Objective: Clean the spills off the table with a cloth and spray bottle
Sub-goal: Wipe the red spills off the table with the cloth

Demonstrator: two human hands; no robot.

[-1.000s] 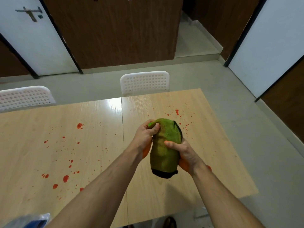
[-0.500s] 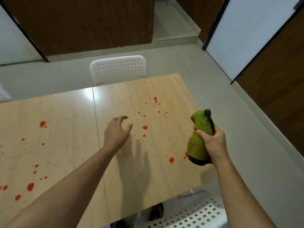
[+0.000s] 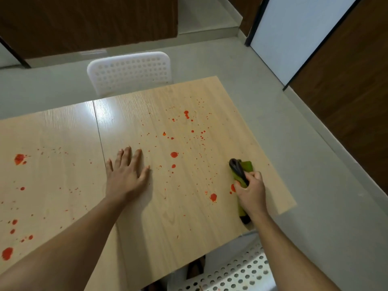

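Note:
A light wooden table (image 3: 168,223) is spattered with red spills, with larger drops such as one (image 3: 174,154) near the middle right and others (image 3: 19,159) far left. My right hand (image 3: 251,191) grips a folded green cloth with a black edge (image 3: 241,170) and presses it on the table near the right edge. A red spot (image 3: 213,197) lies just left of that hand. My left hand (image 3: 126,175) rests flat on the table, fingers spread, holding nothing. No spray bottle is in view.
A white perforated chair (image 3: 130,71) stands at the far side of the table. Another white perforated chair (image 3: 235,274) is below the near edge by my right arm. Grey floor, a wooden wall and a white door (image 3: 294,34) lie beyond.
My left hand let go of the cloth and came down flat on the table. My right hand carried the cloth right and lowered it onto the tabletop.

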